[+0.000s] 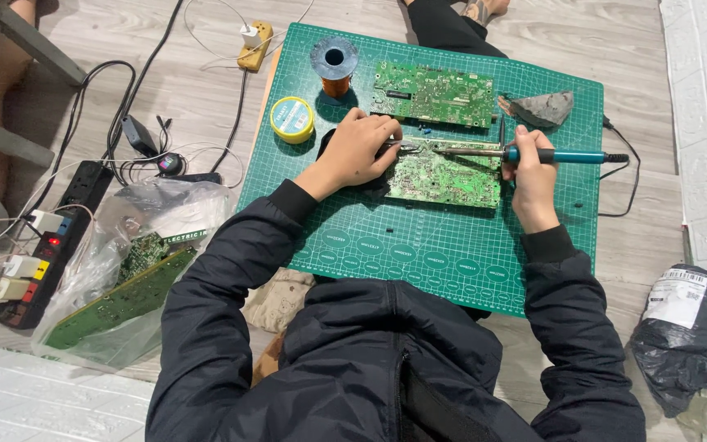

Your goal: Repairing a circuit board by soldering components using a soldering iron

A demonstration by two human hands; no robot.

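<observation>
My right hand [531,182] grips a teal-handled soldering iron [562,155], its metal tip pointing left over a green circuit board [443,177] on the green cutting mat [419,250]. My left hand [359,149] rests on the left end of that board, fingers pinched on a small dark tool at its top edge, near the iron's tip. A second green circuit board [434,94] lies just beyond it.
On the mat stand a solder spool [335,64], a round yellow tin [292,119] and a grey sponge [543,107]. A plastic bag with more boards [124,286] and a black power strip [47,245] lie left. A black bag [685,336] sits right.
</observation>
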